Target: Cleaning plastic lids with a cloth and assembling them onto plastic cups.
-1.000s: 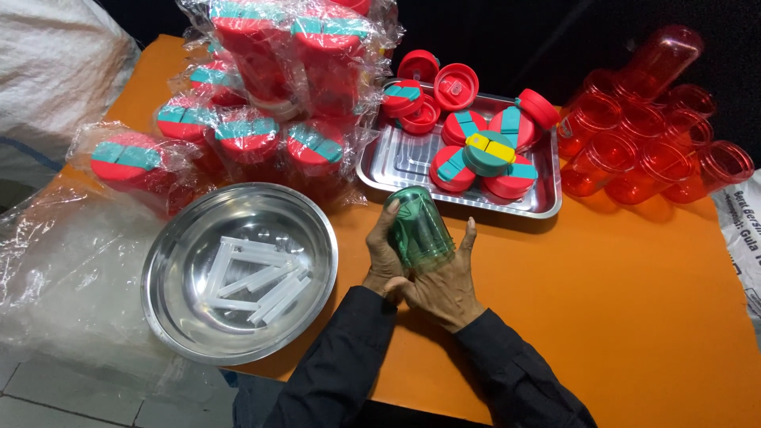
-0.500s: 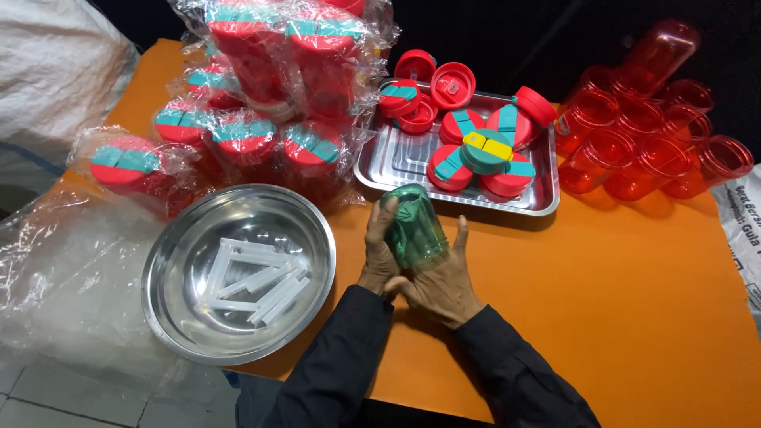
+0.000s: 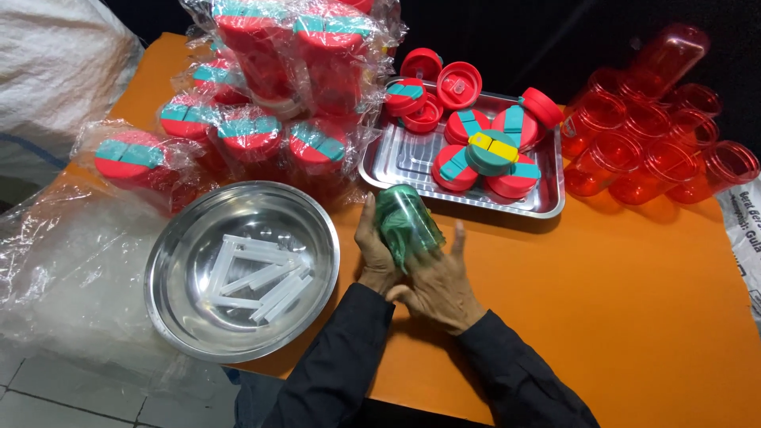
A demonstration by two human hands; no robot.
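Orange table (image 3: 634, 317): both hands, left hand (image 3: 374, 254) and right hand (image 3: 440, 287), clasp a green cup (image 3: 406, 224), steel bowl (image 3: 182, 317) of white straws (image 3: 258, 277) left of it, lid tray (image 3: 547, 208) behind.

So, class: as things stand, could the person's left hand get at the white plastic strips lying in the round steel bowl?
Probably yes. The left hand grips the green cup right beside the round steel bowl, whose white strips lie uncovered, with nothing between. It would have to let go of the cup first.
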